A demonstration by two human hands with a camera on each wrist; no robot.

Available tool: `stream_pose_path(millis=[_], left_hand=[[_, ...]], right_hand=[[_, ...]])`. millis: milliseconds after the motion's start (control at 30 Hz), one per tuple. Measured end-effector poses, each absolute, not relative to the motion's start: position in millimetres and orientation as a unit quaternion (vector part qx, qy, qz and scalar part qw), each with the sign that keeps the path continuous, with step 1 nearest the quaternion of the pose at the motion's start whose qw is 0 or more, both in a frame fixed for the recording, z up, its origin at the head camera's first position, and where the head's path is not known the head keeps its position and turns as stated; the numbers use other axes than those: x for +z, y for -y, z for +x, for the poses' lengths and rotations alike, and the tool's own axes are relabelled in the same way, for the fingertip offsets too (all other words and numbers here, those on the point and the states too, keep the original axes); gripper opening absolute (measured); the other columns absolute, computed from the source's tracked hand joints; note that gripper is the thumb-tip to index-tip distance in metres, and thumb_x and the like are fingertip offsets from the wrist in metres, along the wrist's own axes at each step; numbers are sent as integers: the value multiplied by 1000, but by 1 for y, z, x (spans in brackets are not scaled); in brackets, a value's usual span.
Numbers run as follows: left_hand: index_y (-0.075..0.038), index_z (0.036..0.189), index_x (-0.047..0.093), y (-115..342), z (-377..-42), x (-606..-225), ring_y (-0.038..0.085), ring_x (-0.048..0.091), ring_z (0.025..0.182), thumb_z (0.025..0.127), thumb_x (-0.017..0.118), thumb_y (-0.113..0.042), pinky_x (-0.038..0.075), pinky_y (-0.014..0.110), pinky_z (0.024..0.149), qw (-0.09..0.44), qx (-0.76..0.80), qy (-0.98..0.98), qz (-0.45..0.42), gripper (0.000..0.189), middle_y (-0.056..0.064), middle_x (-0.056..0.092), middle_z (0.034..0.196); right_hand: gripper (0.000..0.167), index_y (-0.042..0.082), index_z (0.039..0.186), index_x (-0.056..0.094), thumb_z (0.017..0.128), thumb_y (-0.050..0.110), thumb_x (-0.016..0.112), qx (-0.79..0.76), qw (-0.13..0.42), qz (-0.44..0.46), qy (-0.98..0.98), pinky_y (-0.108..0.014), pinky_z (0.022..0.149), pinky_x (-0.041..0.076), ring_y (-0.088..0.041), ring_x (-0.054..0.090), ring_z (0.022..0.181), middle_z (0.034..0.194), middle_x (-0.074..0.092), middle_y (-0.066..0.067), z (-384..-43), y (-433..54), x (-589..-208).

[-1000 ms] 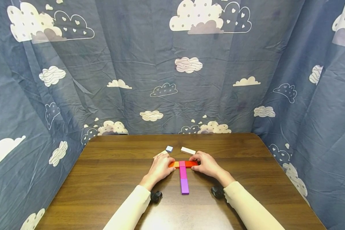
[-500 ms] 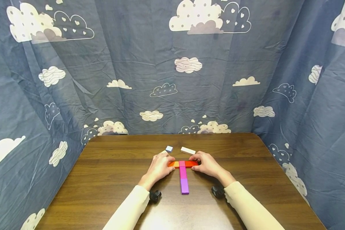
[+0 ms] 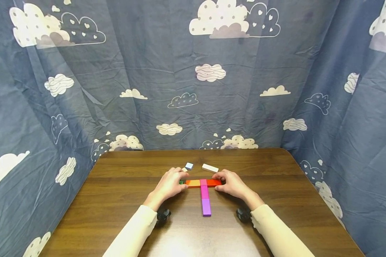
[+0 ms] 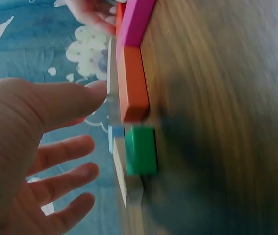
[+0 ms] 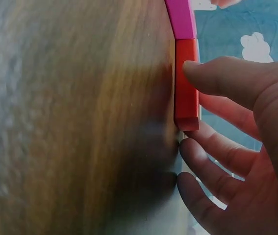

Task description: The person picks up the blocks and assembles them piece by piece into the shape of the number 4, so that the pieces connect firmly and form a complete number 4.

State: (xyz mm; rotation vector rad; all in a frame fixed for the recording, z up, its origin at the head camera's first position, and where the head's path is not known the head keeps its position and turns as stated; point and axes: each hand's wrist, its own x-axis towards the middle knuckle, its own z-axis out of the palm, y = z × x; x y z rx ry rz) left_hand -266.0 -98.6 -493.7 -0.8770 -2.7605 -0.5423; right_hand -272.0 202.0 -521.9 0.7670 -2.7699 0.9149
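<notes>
A T-shaped row of flat blocks lies on the table. Its crossbar has an orange block point(image 3: 193, 183) on the left and a red block point(image 3: 214, 182) on the right, with pink blocks point(image 3: 204, 192) between and below. A purple block point(image 3: 206, 207) forms the lower end of the stem. My right hand point(image 3: 232, 182) pinches the red block between thumb and fingers. Thumb and fingers spread apart, my left hand point(image 3: 168, 184) is held around a small green block point(image 4: 142, 151). That block stands just off the orange block's left end, a narrow gap between them.
Behind the crossbar lie a light blue block point(image 3: 189, 166), a white block point(image 3: 210, 167) and a cream block point(image 3: 184, 170), partly hidden by the left hand. The brown wooden table point(image 3: 115, 200) ends at a blue cloud-patterned curtain point(image 3: 161, 71).
My left hand has let go of the orange block and shifted left, its thumb and fingers off it. The green block has come into sight beside it. The right hand stays put.
</notes>
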Motion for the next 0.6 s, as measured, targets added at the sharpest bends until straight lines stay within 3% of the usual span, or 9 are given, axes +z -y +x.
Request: stream_pose_path(millis=[233,600], left_hand=[[-15,120,75,116,-266,-500,21,59,100,81,82,-25,50,39,89,76,-176,935,-297,41,-1,66,112],[-14,117,75,122,-267,-517,17,57,87,80,84,-23,51,37,76,95,-181,939,-275,39,-1,67,105]], right_hand=[[36,14,109,75,75,16,87,306,65,246,918,-39,81,50,-21,63,87,95,67,-1,-270,-201,-523],[36,15,110,76,75,16,87,323,66,221,918,-41,84,50,-21,65,91,96,67,-1,-268,-201,-527]])
